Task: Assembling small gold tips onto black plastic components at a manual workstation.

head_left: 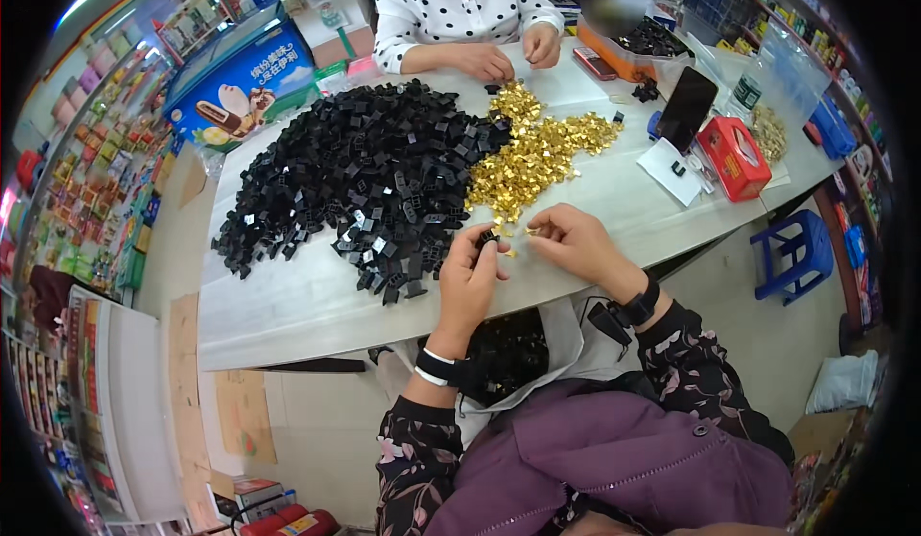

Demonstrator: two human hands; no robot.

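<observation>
My left hand (468, 282) is closed on a small black plastic piece (488, 237), held between thumb and fingers above the table's near edge. Just to its right, my right hand (578, 245) pinches what looks like a small gold piece (531, 232), its fingertips a short way from the black one. A big heap of black plastic pieces (355, 166) covers the table to the left. Beside it, a pile of shiny gold pieces (523, 166) spreads beyond my hands, with a few loose ones near my fingertips.
Across the table (259, 320), a person in a dotted shirt (465, 18) works with both hands by the gold pile. To the right stand a phone (687, 109), a red box (734, 159) and an orange-rimmed tub (633, 56). A bag of black pieces (508, 354) hangs at my lap.
</observation>
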